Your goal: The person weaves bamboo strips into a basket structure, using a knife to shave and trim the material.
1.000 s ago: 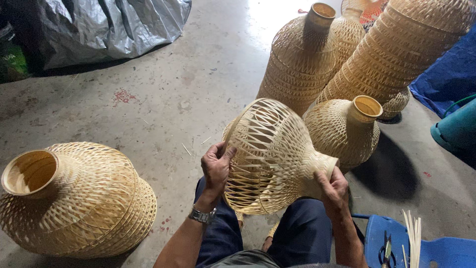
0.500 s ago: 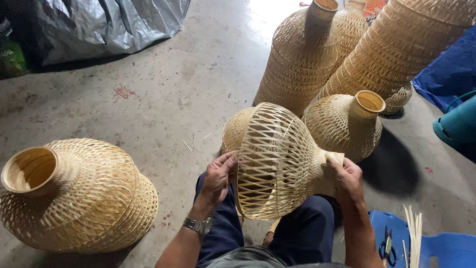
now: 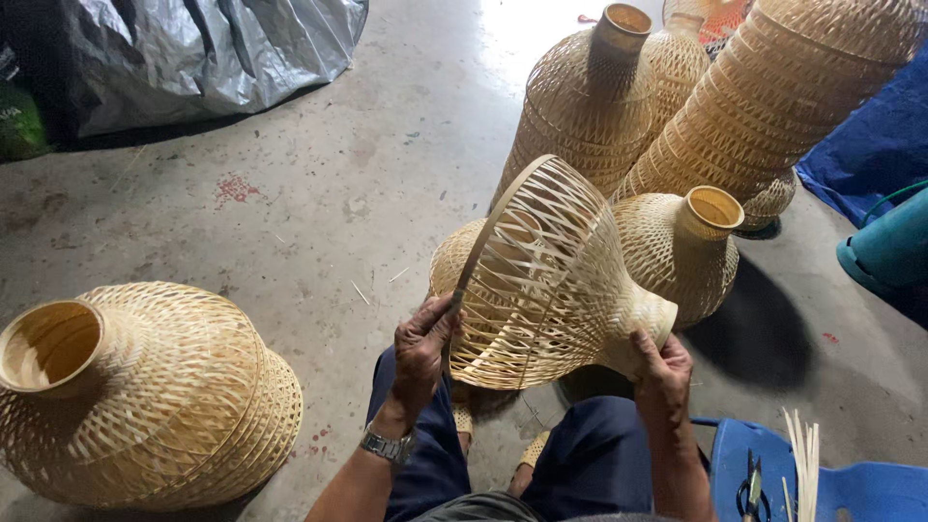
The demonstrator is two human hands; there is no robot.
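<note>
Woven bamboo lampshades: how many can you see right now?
6, maybe more hidden. One in both hands, one bottom left, one behind the held one, a tall one at top centre, one behind it, a large one top right.

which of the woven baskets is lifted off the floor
The open-weave basket held between the left hand at its wide rim and the right hand at its neck. The other baskets, such as the one at left, rest on the floor.
</note>
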